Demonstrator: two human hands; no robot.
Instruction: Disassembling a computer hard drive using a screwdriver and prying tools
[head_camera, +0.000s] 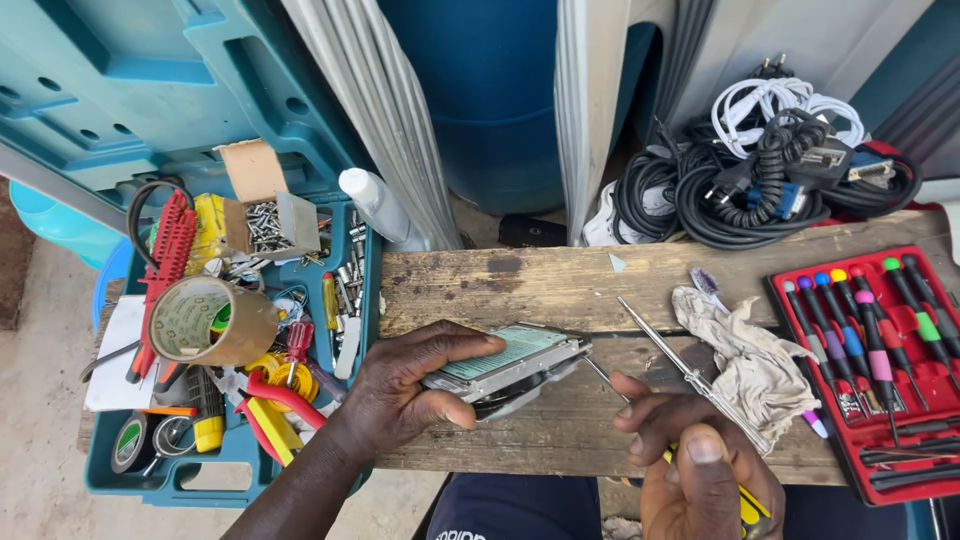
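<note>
Hard drive (505, 365) under curled left hand (405, 390)

Left of the wooden counter (560, 275): teal toolbox (140, 480) crammed with tape roll (212, 320), screws, pliers. On the right: red tray of precision screwdrivers (880, 350) beside crumpled rag (745, 365). Behind: coiled black cables (760, 190), blue barrel (495, 95).

Worn wooden bench (520, 275), crumpled rag (752, 362), red screwdriver case (880, 385) (possibly overhanging)
</note>
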